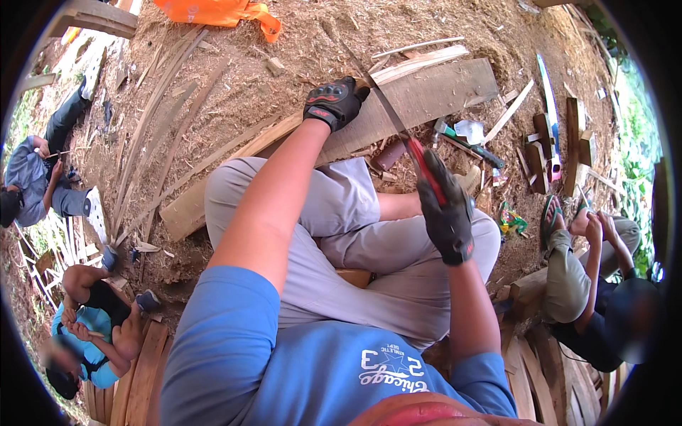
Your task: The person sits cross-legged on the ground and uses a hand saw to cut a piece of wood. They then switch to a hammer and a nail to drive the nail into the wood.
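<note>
"What sits closest to the person's body?"

"The grey trousers [398,255], legs folded. Above the right knee is the gloved right hand [446,209], its fingers clamped on the red handle of a long knife [389,108]."

"Which way does the blade run?"

"Away from the person and leftward, slanting across the wide board [447,92]. It passes just beside the gloved left hand [337,103], on that hand's right, and the tip points beyond the board's far edge. Whether it touches wood, one cannot tell."

"And the left hand?"

"Its fingers are closed around a wooden strip [277,133], which slants back toward the person's left side. The board lies at a slant too, one end near the left knee, the other out to the right."

"How much room is there?"

"The right is tighter: a hammer [490,156] lies near the board's edge, and farther off stands a pale blade [548,106] among wood blocks [572,145]. Ahead, shaving-strewn ground [398,21] stretches past the board, with an orange bag [213,13] at its far left. A co-worker [590,284] sits well apart, to the right."
</note>
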